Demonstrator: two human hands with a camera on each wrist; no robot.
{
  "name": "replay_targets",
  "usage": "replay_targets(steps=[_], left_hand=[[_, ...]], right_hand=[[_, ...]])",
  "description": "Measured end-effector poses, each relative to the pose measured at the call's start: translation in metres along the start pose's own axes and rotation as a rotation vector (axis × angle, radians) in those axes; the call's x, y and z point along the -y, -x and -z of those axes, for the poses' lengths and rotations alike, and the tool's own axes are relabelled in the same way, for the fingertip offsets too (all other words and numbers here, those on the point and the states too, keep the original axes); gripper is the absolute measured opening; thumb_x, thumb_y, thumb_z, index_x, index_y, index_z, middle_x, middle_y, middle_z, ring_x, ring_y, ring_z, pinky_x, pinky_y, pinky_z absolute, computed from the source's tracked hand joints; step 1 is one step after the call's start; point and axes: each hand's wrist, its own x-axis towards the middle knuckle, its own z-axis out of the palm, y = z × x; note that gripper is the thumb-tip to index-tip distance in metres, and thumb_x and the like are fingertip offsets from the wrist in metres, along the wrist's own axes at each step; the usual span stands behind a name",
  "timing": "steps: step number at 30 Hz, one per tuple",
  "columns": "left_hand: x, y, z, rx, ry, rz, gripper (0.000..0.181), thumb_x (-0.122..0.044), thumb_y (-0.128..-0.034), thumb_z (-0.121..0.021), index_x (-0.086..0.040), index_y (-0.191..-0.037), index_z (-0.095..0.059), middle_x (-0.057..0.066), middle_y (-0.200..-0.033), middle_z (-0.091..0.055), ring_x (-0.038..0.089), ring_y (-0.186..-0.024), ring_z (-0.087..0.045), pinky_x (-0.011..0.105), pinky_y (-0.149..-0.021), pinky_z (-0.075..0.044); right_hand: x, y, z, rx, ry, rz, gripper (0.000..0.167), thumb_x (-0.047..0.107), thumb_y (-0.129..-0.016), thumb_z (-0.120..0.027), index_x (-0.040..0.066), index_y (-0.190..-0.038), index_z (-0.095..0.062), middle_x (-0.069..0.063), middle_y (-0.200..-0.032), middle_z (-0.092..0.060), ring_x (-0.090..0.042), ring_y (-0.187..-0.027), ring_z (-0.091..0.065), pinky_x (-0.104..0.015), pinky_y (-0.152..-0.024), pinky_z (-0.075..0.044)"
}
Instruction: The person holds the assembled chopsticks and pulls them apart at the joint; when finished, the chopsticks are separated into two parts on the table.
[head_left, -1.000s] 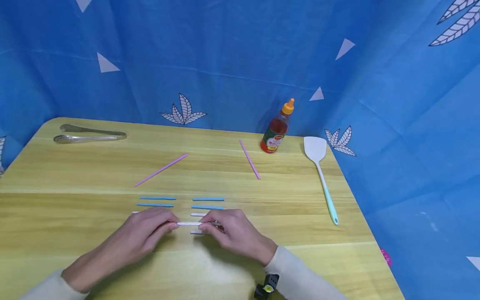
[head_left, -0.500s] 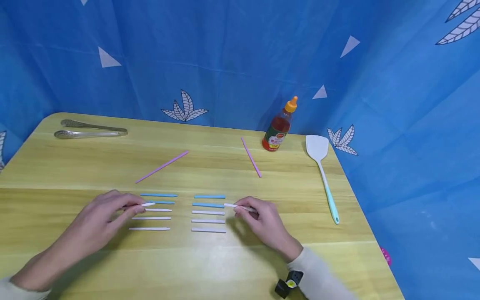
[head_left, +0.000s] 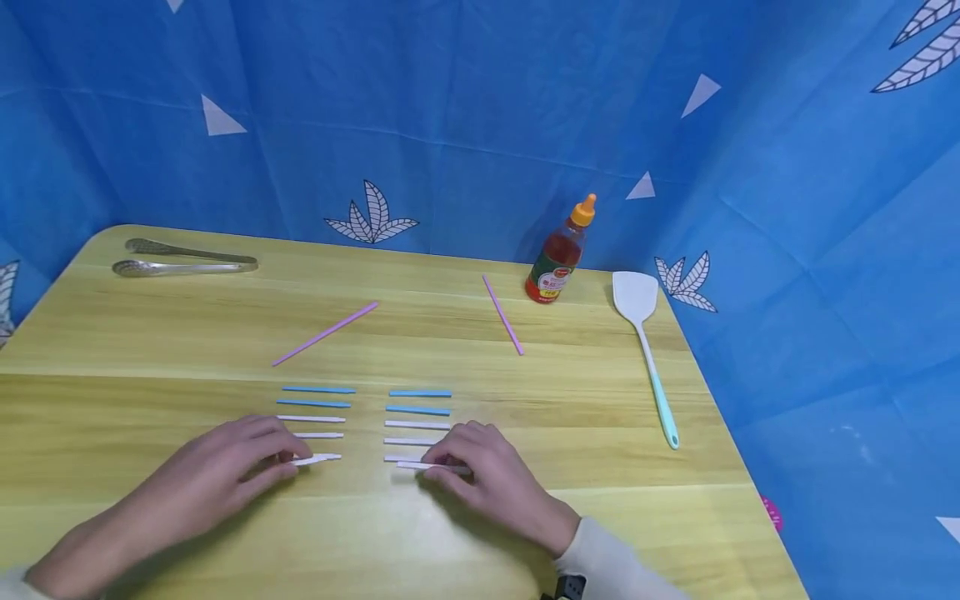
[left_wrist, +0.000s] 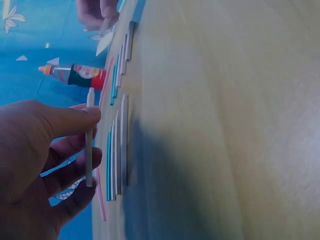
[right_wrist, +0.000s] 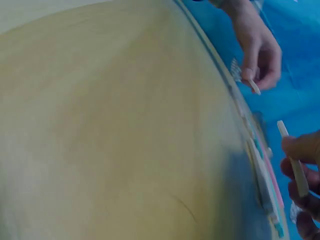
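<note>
Pinched in my left hand (head_left: 251, 467) is a short white straw piece (left_wrist: 89, 155) with a narrower tip, held between thumb and fingers above the table. My right hand (head_left: 491, 483) pinches another white straw piece (right_wrist: 299, 172), just above the near end of the right-hand row. Two rows of short straw pieces lie side by side: blue pieces (head_left: 315, 404) and white pieces (head_left: 311, 419) on the left, blue pieces (head_left: 417, 410) and white pieces (head_left: 416, 425) on the right. The hands partly cover the nearest white pieces.
Two pink straws (head_left: 325, 333) lie slanted beyond the rows. Metal tongs (head_left: 187, 262) rest at the back left. A red sauce bottle (head_left: 557, 262) stands at the back, with a white spatula (head_left: 645, 342) to its right. Blue cloth (head_left: 465, 125) hangs behind the wooden table (head_left: 187, 333).
Both hands first held one white straw together; it came apart into two pieces and the hands moved away from each other. Since then both have come down toward the near ends of the rows.
</note>
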Motion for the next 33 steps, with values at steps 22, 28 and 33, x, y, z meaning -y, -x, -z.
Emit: replay_targets(steps=[22, 28, 33], left_hand=[[-0.002, 0.000, -0.018, -0.048, -0.109, -0.151, 0.024, -0.026, -0.0853, -0.089, -0.039, -0.099, -0.074, -0.028, -0.100, -0.067, -0.005, -0.090, -0.060, 0.025, -0.075, -0.036], [-0.002, 0.000, -0.020, -0.065, -0.136, -0.162, 0.027, -0.025, -0.0828, -0.090, -0.038, -0.099, -0.073, -0.027, -0.100, -0.068, -0.003, -0.090, -0.063, 0.026, -0.076, -0.036], [-0.001, 0.000, -0.021, -0.070, -0.129, -0.167, 0.028, -0.024, -0.0824, -0.090, -0.038, -0.099, -0.073, -0.028, -0.100, -0.067, -0.003, -0.090, -0.062, 0.025, -0.076, -0.035]], right_hand=[[0.015, -0.008, -0.021, 0.017, 0.270, -0.010, 0.012, 0.033, -0.093, -0.089, 0.027, -0.099, -0.081, 0.016, -0.090, -0.070, -0.007, -0.083, -0.058, -0.022, -0.079, -0.035], [0.016, -0.009, -0.023, 0.014, 0.275, -0.002, 0.011, 0.032, -0.093, -0.089, 0.027, -0.099, -0.081, 0.016, -0.090, -0.070, -0.007, -0.085, -0.059, -0.022, -0.079, -0.035], [0.015, -0.009, -0.023, 0.009, 0.273, 0.004, 0.010, 0.032, -0.092, -0.089, 0.027, -0.098, -0.082, 0.016, -0.090, -0.070, -0.007, -0.084, -0.059, -0.022, -0.078, -0.034]])
